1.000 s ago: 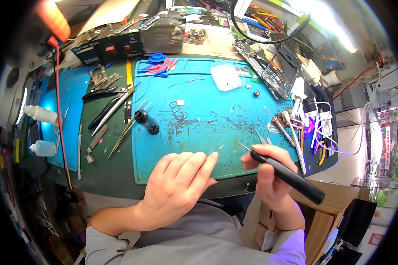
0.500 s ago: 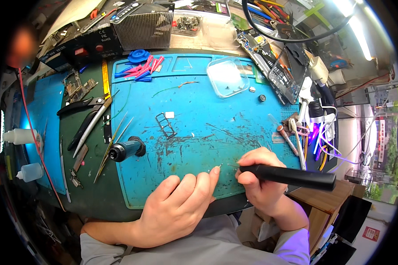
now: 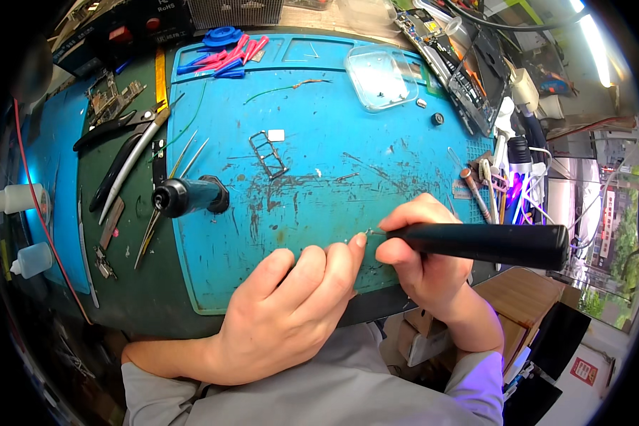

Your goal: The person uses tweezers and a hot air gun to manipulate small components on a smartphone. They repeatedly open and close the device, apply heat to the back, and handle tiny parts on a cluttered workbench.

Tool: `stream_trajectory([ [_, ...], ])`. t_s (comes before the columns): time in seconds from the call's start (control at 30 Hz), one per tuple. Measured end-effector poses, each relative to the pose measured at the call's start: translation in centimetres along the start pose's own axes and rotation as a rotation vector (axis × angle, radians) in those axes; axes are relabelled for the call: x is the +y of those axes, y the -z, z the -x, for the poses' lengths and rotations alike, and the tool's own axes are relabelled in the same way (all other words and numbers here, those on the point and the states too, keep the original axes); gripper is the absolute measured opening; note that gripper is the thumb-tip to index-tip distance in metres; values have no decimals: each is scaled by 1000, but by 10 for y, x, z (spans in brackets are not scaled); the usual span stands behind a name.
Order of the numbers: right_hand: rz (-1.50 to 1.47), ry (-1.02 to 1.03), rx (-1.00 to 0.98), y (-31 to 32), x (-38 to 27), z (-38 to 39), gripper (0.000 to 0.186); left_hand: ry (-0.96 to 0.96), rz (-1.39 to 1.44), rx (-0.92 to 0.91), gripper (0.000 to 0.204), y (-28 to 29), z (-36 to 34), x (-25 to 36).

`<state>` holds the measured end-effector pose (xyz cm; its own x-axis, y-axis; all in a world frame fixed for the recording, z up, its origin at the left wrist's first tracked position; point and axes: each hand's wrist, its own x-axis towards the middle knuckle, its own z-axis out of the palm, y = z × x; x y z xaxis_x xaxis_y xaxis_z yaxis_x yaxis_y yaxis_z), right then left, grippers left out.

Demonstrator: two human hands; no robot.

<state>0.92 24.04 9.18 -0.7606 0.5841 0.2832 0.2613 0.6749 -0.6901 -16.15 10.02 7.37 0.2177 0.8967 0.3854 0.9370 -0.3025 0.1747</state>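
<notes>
My right hand grips a thick black pen-like tool with a thin metal tip, held almost level. That tip meets the index fingertip of my left hand, where a tiny pale piece shows, too small to name. My left fingers are curled and pressed together over the blue work mat. Beyond my hands lie a small dark frame and a white square. A dark teal cylinder is left of them.
On the left are black-handled pliers, tweezers and two dropper bottles. Pink and blue tips, a clear box and an opened device line the back. Cables and tools crowd the right.
The black tool has swung closer to level, and its tip has moved to my left fingertip. Both hands now sit higher in the picture, and the whole view has shifted.
</notes>
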Motion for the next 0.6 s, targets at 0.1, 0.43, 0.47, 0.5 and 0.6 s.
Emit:
stream_trajectory([
  [0.1,3,46,88,-7,4,3,29,1,0,0,45,0,-1,0],
  [0.43,90,24,-52,0,-4,1,33,21,26,23,41,-4,1,1],
  [0.47,101,7,-48,-2,-4,1,33,19,16,16,39,-5,2,2],
  [0.5,69,73,-3,-4,-1,0,31,16,7,9,38,-6,3,2],
  [0.6,17,238,86,-11,8,-3,27,13,-18,49,39,-10,4,2],
])
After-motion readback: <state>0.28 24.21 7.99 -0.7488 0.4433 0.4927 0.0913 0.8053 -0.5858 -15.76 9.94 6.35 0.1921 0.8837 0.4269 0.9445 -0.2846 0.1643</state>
